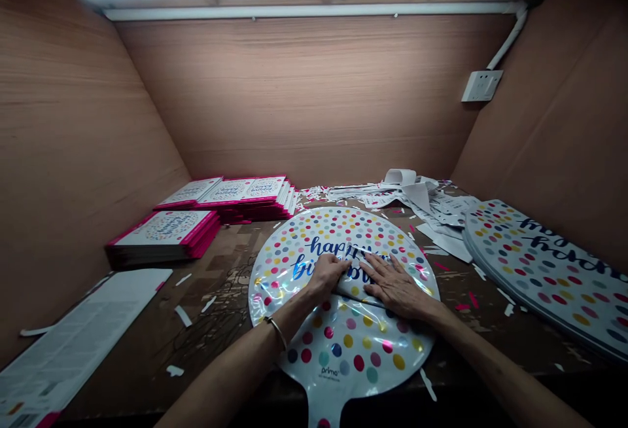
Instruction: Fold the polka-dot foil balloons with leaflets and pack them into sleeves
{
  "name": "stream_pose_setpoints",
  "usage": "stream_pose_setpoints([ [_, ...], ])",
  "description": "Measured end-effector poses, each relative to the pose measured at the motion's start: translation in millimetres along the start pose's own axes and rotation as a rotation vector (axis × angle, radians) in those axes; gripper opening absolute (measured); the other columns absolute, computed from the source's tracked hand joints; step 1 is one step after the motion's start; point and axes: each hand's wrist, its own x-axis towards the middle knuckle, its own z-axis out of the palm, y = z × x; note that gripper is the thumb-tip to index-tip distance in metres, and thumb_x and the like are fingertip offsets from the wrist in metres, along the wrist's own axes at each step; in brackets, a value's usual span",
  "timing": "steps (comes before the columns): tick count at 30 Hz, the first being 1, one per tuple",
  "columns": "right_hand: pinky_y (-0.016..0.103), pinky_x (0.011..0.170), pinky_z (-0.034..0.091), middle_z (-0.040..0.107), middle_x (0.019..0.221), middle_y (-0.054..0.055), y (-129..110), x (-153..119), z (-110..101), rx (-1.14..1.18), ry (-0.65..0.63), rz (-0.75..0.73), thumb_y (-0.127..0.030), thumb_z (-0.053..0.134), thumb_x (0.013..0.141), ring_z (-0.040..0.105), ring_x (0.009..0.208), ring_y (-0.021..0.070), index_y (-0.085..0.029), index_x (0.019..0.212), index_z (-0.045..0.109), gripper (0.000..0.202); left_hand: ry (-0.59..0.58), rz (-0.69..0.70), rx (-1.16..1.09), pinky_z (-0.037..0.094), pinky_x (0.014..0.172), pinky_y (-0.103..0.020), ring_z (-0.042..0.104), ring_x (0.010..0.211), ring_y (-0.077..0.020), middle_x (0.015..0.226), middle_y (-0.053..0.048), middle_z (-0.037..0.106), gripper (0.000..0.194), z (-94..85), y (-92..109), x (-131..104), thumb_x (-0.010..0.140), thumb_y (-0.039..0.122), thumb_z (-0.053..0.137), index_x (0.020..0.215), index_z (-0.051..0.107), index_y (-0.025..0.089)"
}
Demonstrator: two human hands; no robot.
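Note:
A flat round foil balloon (338, 336) with coloured dots and blue "happy birthday" lettering lies in front of me, its tail pointing toward me past the table edge. My left hand (330, 275) is closed at the balloon's middle, fingers curled on the foil over the lettering. Beside it, my right hand (392, 284) lies flat on the foil with its fingers spread, hiding part of the lettering. A raised crease runs across the foil just below both hands.
Stacks of printed packets (167, 228) stand at the back left, near a long printed sheet (98, 323). More flat balloons (549, 264) are piled on the right. Paper strips (417, 196) and scraps litter the brown table (216, 323). Wooden walls (314, 88) enclose the back and sides.

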Motion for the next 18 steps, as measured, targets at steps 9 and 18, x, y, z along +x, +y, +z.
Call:
stream_pose_setpoints([
  [9,0.056,0.106,0.009,0.028,0.145,0.008,-2,-1,-1,-0.077,0.017,-0.077,-0.038,0.033,0.093,0.017,0.135,0.0264,-0.028,0.125,0.051,0.038,-0.387,0.664,0.997,-0.003,0.105,-0.059,0.001,0.137,-0.034,0.148,-0.019,0.01,0.102,12.3,-14,-19,0.069,0.075,0.044,0.141,0.017,0.008],
  [18,0.047,0.098,0.036,0.054,0.126,0.011,-69,-65,5,-0.177,0.325,-0.113,-0.037,0.043,0.088,0.049,0.116,0.0262,-0.02,0.119,0.057,0.038,-0.296,0.973,1.199,0.013,0.107,-0.055,0.021,0.132,-0.0373,0.139,-0.026,0.031,0.095,-14.6,-34,-116,0.075,0.073,0.036,0.136,0.027,0.0],
])
